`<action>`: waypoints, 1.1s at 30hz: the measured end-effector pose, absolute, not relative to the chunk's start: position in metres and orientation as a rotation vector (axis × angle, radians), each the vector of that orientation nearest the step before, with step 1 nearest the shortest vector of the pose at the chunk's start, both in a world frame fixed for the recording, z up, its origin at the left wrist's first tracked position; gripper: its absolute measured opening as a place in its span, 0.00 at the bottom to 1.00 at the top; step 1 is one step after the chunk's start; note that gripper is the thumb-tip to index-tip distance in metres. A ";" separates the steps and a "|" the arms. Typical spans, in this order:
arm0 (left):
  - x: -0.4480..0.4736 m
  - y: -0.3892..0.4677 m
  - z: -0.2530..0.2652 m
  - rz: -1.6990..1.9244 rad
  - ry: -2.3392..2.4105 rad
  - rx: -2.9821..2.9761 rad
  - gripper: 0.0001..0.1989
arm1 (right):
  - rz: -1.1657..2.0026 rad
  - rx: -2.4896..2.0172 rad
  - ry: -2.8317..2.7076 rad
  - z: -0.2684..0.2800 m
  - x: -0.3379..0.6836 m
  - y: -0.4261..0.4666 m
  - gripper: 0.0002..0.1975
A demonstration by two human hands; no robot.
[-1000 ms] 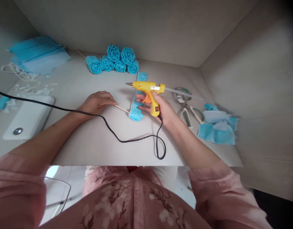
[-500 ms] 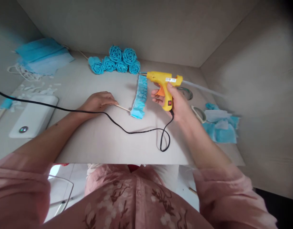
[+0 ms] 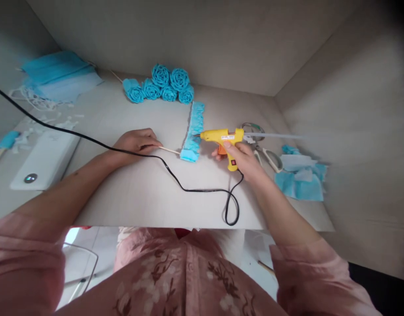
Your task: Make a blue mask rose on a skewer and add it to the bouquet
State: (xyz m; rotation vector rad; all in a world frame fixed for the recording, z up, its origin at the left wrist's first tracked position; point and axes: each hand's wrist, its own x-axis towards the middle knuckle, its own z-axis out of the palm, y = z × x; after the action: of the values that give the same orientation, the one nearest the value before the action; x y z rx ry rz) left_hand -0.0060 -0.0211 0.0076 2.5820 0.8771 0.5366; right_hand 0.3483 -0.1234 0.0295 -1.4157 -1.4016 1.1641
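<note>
"Pale table [image 3: 123,202], grey walls round it. What lies on the far side?"

"Blue rolled flowers [image 3: 160,75], bunched close to the back wall."

"And the left hand [image 3: 136,141]?"

"Resting on the tabletop, fingers pinching a thin stick [image 3: 169,150]. The stick's other end meets the near end of a ruffled blue strip [image 3: 196,118]."

"So where is that strip from the hands?"

"Between them: just right of the left hand, running away toward the flowers."

"What about the right hand [image 3: 245,161]?"

"Wrapped round the handle of a yellow glue gun [image 3: 215,134]. Its nozzle points left, at the strip's right side; whether it touches, I can't tell."

"Anything beside that hand?"

"Scissors [image 3: 272,159], just to its right."
</note>
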 end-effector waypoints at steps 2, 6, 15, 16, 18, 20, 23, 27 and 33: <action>-0.006 -0.020 0.007 0.530 0.886 2.591 0.19 | 1.147 -1.447 -1.425 0.029 0.349 -0.122 0.28; -0.008 -0.017 0.006 0.556 0.828 2.648 0.20 | 1.134 -1.475 -1.488 0.029 0.348 -0.122 0.31; -0.008 -0.013 0.002 0.580 0.820 2.659 0.21 | 1.134 -1.486 -1.495 0.036 0.341 -0.124 0.30; -0.008 -0.013 0.002 0.589 0.811 2.653 0.20 | 1.129 -1.487 -1.494 0.036 0.341 -0.124 0.30; -0.008 -0.013 0.002 0.609 0.797 2.639 0.19 | 1.118 -1.489 -1.500 0.036 0.341 -0.124 0.31; -0.008 -0.013 0.002 0.619 0.788 2.627 0.18 | 1.108 -1.491 -1.501 0.035 0.341 -0.124 0.31; -0.008 -0.014 0.003 0.631 0.785 2.609 0.17 | 1.104 -1.493 -1.473 0.033 0.342 -0.124 0.30; -0.009 -0.014 0.002 0.634 0.781 2.603 0.18 | 1.096 -1.479 -1.447 0.029 0.345 -0.123 0.29; -0.010 -0.012 0.002 0.603 0.791 2.634 0.18 | 1.108 -1.457 -1.468 0.024 0.348 -0.122 0.29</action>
State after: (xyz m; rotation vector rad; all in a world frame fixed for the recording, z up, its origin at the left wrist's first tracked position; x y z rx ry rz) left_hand -0.0097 -0.0122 0.0019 2.6341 0.7913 0.6027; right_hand 0.3483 -0.1217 0.0245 -1.4574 -1.4682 1.1077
